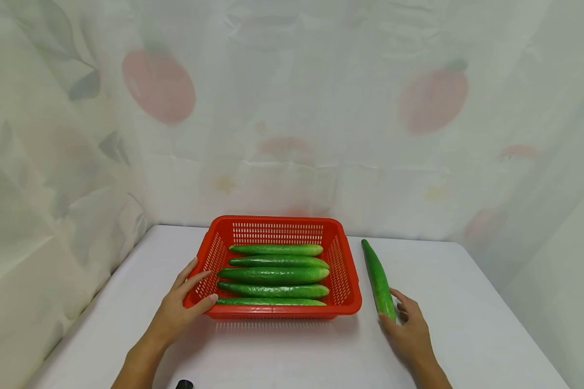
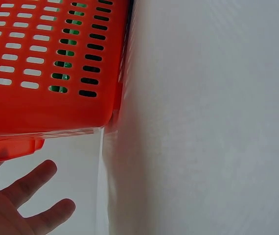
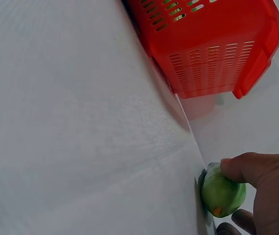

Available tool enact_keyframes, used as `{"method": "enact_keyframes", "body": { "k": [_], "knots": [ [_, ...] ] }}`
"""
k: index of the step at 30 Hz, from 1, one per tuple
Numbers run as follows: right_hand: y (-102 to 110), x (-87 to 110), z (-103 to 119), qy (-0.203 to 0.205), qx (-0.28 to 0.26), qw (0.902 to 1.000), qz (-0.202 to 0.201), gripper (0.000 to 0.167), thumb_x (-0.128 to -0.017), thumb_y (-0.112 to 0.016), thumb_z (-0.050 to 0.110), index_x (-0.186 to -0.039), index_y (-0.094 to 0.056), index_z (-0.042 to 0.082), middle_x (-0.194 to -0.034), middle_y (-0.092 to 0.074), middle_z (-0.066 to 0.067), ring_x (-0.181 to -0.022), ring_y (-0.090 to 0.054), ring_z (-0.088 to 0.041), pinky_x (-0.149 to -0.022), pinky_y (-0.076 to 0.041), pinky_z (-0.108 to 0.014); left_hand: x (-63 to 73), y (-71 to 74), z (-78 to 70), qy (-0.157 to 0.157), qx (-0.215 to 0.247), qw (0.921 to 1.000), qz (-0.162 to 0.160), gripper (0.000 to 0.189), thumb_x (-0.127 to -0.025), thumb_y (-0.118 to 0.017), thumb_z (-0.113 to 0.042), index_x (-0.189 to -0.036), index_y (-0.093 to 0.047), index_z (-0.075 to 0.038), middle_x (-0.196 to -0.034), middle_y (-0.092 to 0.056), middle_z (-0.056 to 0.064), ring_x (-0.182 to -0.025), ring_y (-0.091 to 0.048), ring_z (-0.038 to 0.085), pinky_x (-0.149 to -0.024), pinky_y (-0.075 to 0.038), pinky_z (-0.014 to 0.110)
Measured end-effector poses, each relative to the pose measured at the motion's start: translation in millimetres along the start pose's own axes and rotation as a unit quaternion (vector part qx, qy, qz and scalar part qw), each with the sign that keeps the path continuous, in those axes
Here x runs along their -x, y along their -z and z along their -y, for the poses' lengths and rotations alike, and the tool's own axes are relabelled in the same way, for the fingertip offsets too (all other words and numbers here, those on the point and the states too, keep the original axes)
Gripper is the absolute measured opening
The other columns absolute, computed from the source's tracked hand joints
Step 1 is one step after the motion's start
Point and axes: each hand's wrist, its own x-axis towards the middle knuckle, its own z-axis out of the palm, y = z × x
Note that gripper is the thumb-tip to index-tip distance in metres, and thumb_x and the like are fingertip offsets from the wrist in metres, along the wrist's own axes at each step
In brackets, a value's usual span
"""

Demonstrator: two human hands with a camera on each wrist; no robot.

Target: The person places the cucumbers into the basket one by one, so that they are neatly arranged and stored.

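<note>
A red plastic basket (image 1: 286, 310) stands on the table with several green cucumbers (image 1: 272, 275) lying crosswise in it, one behind another. At its left end is my left hand (image 1: 177, 310), fingers spread along the side and the thumb over the front left corner. In the left wrist view the fingers (image 2: 34, 181) stretch out beside the basket's rim. To the right of the basket, one more cucumber (image 1: 377, 273) lies lengthwise on the table. My right hand (image 1: 409, 327) holds its near end between thumb and fingers; the right wrist view shows the thumb on top of the cucumber (image 3: 222, 193).
The white-covered table (image 1: 272, 356) reaches back to a pale curtain (image 1: 292, 108) with fruit prints, and more curtain hangs on both sides. A small black object (image 1: 184, 384) shows at the bottom edge, near my left forearm.
</note>
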Motion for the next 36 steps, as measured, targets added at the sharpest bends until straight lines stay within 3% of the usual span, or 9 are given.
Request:
{"method": "enact_keyframes", "body": {
  "k": [13,19,25,28,32,36],
  "knots": [
    [-1,1.2,0,0.003,0.031,0.9994,-0.015,0.063,-0.079,-0.076,0.006,-0.137,-0.051,0.01,-0.125,-0.053,-0.019,-0.111,-0.053,-0.039,-0.09,-0.044,-0.053,1.1,0.7,-1.2,-0.001,-0.003,1.0,0.0,0.055,-0.087,-0.072,-0.034,-0.133,-0.057,-0.007,-0.156,-0.022,0.003,-0.135,-0.029,0.04,-0.093,-0.034,0.063],
    [0,2.4,1,0.0,0.069,0.9975,-0.018,0.063,-0.081,-0.074,0.007,-0.138,-0.049,0.008,-0.124,-0.056,-0.021,-0.102,-0.055,-0.031,-0.082,-0.047,-0.049,0.0,0.4,-0.7,-0.003,-0.005,1.0,-0.002,0.055,-0.087,-0.072,-0.034,-0.133,-0.057,-0.008,-0.156,-0.022,0.002,-0.136,-0.028,0.039,-0.094,-0.032,0.064],
    [0,2.6,3,-0.012,0.072,0.9946,-0.074,0.052,-0.082,-0.071,0.006,-0.132,-0.057,0.005,-0.12,-0.061,-0.021,-0.095,-0.057,-0.03,-0.077,-0.047,-0.047,-0.1,1.0,-1.3,-0.004,-0.005,1.0,-0.004,0.054,-0.087,-0.072,-0.033,-0.133,-0.058,-0.008,-0.156,-0.023,0.002,-0.135,-0.028,0.04,-0.093,-0.032,0.066],
    [1,2.9,4,-0.024,0.051,0.9927,-0.107,0.045,-0.084,-0.069,0.006,-0.129,-0.06,0.003,-0.12,-0.062,-0.021,-0.098,-0.06,-0.032,-0.079,-0.048,-0.048,0.3,1.5,-3.0,-0.002,-0.005,1.0,-0.003,0.054,-0.087,-0.071,-0.033,-0.133,-0.058,-0.009,-0.156,-0.023,0.002,-0.135,-0.028,0.041,-0.092,-0.031,0.068],
    [4,3.7,5,-0.073,-0.012,0.9899,-0.12,0.041,-0.091,-0.065,0.015,-0.13,-0.06,0.003,-0.123,-0.06,-0.021,-0.104,-0.059,-0.033,-0.074,-0.05,-0.026,0.7,1.4,-3.5,0.003,-0.004,1.0,0.0,0.054,-0.087,-0.071,-0.034,-0.133,-0.058,-0.011,-0.156,-0.022,0.001,-0.135,-0.028,0.04,-0.092,-0.031,0.068],
    [11,3.1,5,-0.12,-0.074,0.9818,-0.128,0.044,-0.094,-0.063,0.025,-0.132,-0.058,0.003,-0.129,-0.057,-0.02,-0.113,-0.054,-0.032,-0.07,-0.04,-0.007,0.1,0.4,-1.5,0.005,-0.001,1.0,0.001,0.055,-0.087,-0.071,-0.035,-0.134,-0.057,-0.01,-0.157,-0.022,0.001,-0.136,-0.028,0.039,-0.093,-0.031,0.068]
  ]
}}
